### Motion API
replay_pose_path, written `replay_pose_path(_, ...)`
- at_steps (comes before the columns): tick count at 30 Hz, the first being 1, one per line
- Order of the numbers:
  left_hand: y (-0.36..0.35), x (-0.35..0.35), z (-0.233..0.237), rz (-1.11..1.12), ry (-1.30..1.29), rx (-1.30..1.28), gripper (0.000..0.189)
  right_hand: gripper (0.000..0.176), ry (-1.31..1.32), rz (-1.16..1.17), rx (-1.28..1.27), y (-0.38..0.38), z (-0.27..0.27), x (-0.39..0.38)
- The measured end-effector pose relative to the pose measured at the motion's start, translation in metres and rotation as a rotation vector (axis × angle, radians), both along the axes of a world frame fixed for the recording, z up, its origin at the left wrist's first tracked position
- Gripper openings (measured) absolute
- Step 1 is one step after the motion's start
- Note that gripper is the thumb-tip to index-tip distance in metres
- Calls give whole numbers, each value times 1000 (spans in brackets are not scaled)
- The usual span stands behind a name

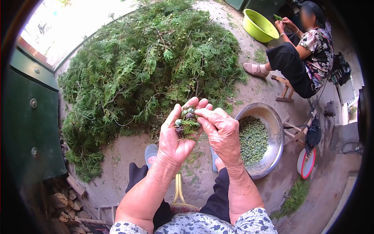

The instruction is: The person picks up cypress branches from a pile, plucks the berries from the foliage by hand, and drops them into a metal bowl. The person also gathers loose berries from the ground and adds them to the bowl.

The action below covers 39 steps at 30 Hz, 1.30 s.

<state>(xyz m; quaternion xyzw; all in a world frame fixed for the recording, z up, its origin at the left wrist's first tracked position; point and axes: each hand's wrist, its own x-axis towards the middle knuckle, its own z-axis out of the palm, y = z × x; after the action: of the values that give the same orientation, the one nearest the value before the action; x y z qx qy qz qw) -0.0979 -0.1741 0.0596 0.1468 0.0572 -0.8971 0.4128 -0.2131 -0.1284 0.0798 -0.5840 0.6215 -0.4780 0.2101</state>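
My left hand cups a cone-laden sprig palm-up, probably so nothing drops, while my right hand pinches narrowly at its top, both just left of the metal bowl of green cones, the branch pile beyond.

Open yard of a rural home, in use as a workplace. A large heap of cut green conifer branches covers much of the bare, dusty concrete ground. Beside the heap stand a round steel basin of small green seeds and a lime-green plastic tub. A person in a floral blouse sits near a low wooden stool. Split firewood is stacked by a dark green metal door. In the foreground, a left hand and a right hand hold a small green sprig with bluish cones.
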Motion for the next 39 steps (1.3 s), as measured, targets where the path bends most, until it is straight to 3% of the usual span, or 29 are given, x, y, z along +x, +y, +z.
replay_pose_path(4,0,1,-4,10,38,23,42,15,-81,-27,-47,-1,-1,-1)
replay_pose_path(6,-1,4,-6,3,115,17,42,11,-609,-36,259,2,8,-6)
replay_pose_path(8,-1,6,-5,-2,191,11,42,16,-1303,98,184,1,3,-11)
replay_pose_path(10,-1,6,1,57,143,20,44,15,-1449,118,135,0,9,-11)
replay_pose_path(11,-1,6,2,70,138,13,44,15,-1449,118,135,1,9,-13)
replay_pose_path(13,-3,7,-5,52,198,-26,44,13,-1000,111,360,7,9,-18)
replay_pose_path(14,-4,8,-7,35,257,-65,44,13,-1000,111,361,6,7,-15)
replay_pose_path(16,-3,4,-3,60,194,-17,44,17,-220,82,2,2,1,-2)
replay_pose_path(17,-3,2,-1,86,131,29,44,24,-246,39,69,4,3,2)
replay_pose_path(21,-3,5,-1,81,196,60,45,20,-198,110,-32,3,-3,-8)
replay_pose_path(23,-1,7,1,70,247,2,45,17,-1189,150,227,5,4,-14)
replay_pose_path(26,-1,3,9,87,171,25,46,17,-1369,161,108,2,6,-12)
replay_pose_path(27,-1,4,5,86,171,27,46,16,-1275,106,219,5,1,-15)
replay_pose_path(30,-1,4,-3,18,310,-88,46,17,-470,22,173,4,9,-1)
replay_pose_path(31,-1,1,2,47,210,-55,47,17,-470,20,172,3,7,3)
replay_pose_path(33,0,-1,4,77,110,-23,47,19,-155,-14,-3,2,3,8)
replay_pose_path(39,2,-2,1,51,113,-55,45,18,-131,-38,53,3,5,12)
